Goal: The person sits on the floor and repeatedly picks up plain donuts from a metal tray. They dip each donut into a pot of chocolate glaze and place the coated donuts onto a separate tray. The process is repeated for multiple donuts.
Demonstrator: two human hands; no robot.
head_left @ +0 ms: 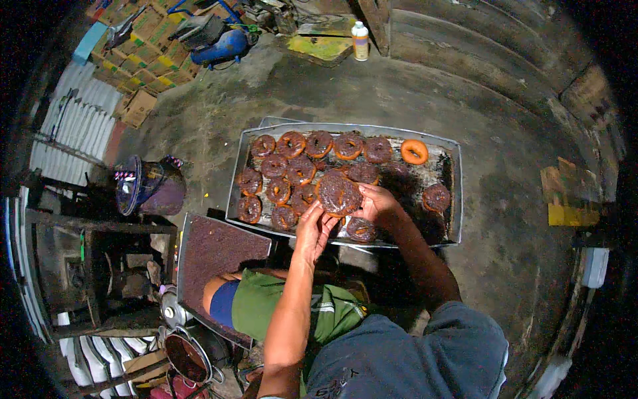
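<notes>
A chocolate-topped doughnut is held up over the tray between both my hands. My left hand grips its lower left edge, fingers closed. At its right edge my right hand pinches it between thumb and fingers. Below lies a long metal tray with several chocolate-coated doughnuts, mostly in rows on the left. One plain orange-brown doughnut sits at the far right part, and a lone coated one lies nearer. My forearms and the held doughnut hide part of the tray.
Left of my legs stands a tray of dark brown sprinkles. A lidded bucket, a wooden stand and a pot with brown residue are at the left. Farther off are stacked cartons, a blue compressor and a white bottle.
</notes>
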